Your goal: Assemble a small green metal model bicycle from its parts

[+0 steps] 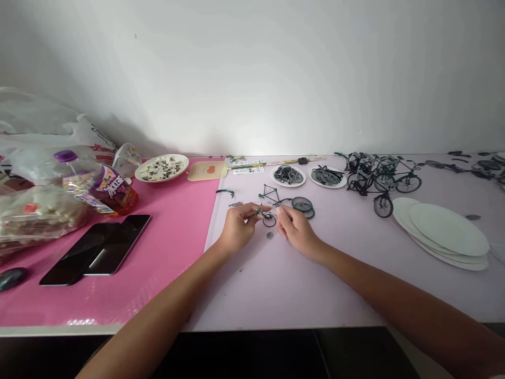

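My left hand (241, 223) pinches a small dark green part (258, 212) between thumb and fingers. Close on its right, my right hand (296, 227) is closed at the fingertips, and what it holds is too small to make out. A thin black ring (269, 220) shows between the hands. Just behind them lie a green bicycle frame (270, 193) and spoked wheels (302, 204). A small grey disc (270, 235) lies in front of the fingertips, and a curved green piece (225, 191) is at the back left.
Plates of black parts (289, 183) (327, 184) stand at the back. Assembled toy bicycles (384, 176) and stacked white plates (450, 229) are on the right. To the left are a plate of small pieces (162, 176), a bottle (112, 189), phones (118, 245) and a bag (39, 213).
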`<control>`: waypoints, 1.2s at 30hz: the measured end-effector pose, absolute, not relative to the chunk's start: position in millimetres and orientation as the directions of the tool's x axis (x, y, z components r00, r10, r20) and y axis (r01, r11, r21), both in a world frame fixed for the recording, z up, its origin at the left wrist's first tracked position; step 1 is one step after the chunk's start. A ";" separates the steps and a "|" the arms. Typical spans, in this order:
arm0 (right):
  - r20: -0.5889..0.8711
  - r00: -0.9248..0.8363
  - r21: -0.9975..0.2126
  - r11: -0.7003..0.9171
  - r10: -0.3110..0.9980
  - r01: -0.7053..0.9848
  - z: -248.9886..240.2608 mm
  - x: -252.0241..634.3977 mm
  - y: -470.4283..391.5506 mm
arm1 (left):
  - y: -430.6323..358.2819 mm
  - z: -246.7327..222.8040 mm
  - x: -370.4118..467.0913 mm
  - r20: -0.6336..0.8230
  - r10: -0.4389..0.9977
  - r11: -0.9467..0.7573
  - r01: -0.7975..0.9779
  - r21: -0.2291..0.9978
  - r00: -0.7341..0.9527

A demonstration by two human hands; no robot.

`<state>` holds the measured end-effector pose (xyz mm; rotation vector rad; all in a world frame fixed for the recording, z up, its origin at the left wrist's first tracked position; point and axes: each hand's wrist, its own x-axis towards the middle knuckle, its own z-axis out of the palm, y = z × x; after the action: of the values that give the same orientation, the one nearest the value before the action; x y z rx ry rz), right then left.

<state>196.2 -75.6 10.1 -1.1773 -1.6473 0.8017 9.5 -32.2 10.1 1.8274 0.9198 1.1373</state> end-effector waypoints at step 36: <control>-0.094 -0.264 -0.993 -0.111 0.960 -0.050 21.0 192.4 -80.0 | -29.5 8.0 5.1 0.496 0.824 -0.559 0.245 0.792 0.276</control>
<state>192.4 -80.0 21.0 -1.1004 -1.3006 1.5110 5.1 -29.5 8.0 1.9635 0.9581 1.2779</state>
